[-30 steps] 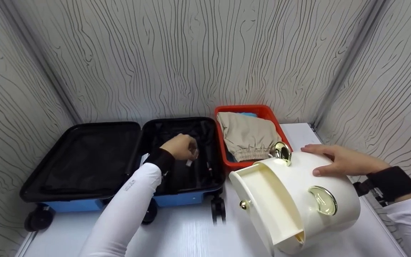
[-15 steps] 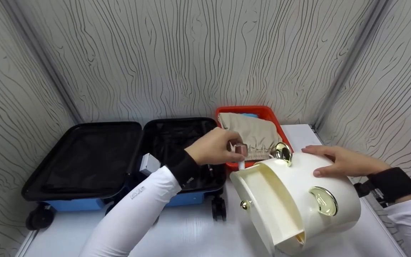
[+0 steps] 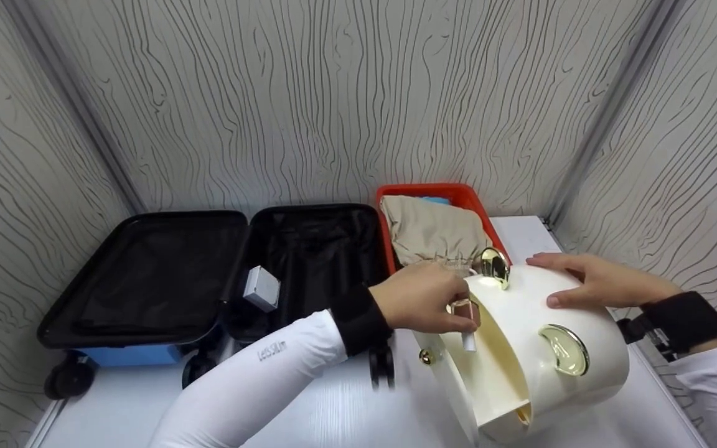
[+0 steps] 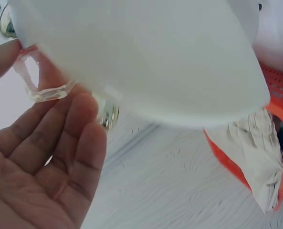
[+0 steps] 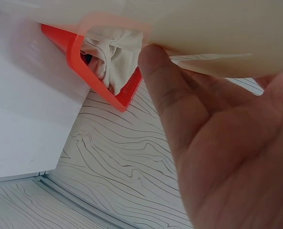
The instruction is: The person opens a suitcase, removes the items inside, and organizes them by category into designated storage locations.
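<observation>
Left hand [image 3: 424, 298]: thumb and fingers pinching a small clear bottle [image 3: 465, 311], white end pointing down. Bottle sits over the open drawer [image 3: 489, 379] of the cream rounded case [image 3: 539, 305]; can't tell if it touches the drawer. Right hand [image 3: 610, 280]: resting on top of the case, fingers and thumb spread, gripping nothing.

Case is on the counter [image 3: 327, 410], right of the suitcase. Gold knob [image 3: 426, 356] on drawer front, gold crescent plate [image 3: 565, 350] on the curved shell, gold oval fitting [image 3: 495, 267] on the far side.

Suitcase [image 3: 147, 280] lies open, black inside, blue outside, black wheels toward me. White box [image 3: 262, 289] sits tilted in its right half, by the middle edge. Red basket [image 3: 473, 202] just beside it, behind the case: beige garment [image 3: 433, 227] on top, something blue [image 3: 436, 200] underneath. Wood-grain walls [image 3: 333, 99] behind.
</observation>
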{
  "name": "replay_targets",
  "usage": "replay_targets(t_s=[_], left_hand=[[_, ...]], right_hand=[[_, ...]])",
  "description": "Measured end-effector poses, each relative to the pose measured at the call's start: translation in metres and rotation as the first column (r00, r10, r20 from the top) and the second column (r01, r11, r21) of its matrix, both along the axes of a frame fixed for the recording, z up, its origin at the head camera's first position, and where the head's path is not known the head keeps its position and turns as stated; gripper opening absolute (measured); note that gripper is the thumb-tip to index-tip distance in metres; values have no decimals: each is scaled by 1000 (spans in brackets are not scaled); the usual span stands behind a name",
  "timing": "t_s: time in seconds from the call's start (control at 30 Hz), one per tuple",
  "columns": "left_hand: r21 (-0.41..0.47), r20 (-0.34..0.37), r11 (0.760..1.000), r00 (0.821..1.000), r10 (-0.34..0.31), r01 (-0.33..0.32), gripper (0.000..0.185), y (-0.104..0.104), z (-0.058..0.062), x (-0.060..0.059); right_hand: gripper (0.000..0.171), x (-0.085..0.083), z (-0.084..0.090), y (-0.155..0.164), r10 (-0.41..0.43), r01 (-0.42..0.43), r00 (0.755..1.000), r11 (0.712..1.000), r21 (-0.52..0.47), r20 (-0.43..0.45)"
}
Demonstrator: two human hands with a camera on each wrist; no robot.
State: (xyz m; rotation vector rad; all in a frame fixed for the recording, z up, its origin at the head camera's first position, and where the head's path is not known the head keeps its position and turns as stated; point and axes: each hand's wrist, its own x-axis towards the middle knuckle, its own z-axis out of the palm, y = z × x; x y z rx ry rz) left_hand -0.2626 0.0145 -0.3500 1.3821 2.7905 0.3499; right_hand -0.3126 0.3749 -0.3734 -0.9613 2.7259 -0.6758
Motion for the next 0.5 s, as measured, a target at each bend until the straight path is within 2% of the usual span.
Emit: replay_targets(t_s=[0.2, 0.37, 0.5], left_hand=[[-103, 13, 995, 1000, -2, 4, 32, 14, -12, 1], [-164, 36, 986, 998, 47, -41, 48, 23, -16, 1], [-197, 51, 976, 993, 103, -91, 49, 31, -17, 2]], right_hand=[[68, 0, -1, 0, -14, 14, 1000, 1000, 10, -11], [67, 1, 0, 1, -17, 17, 1000, 1000, 3, -23], [68, 1, 1, 2, -3, 3, 1000, 1000, 0, -19]])
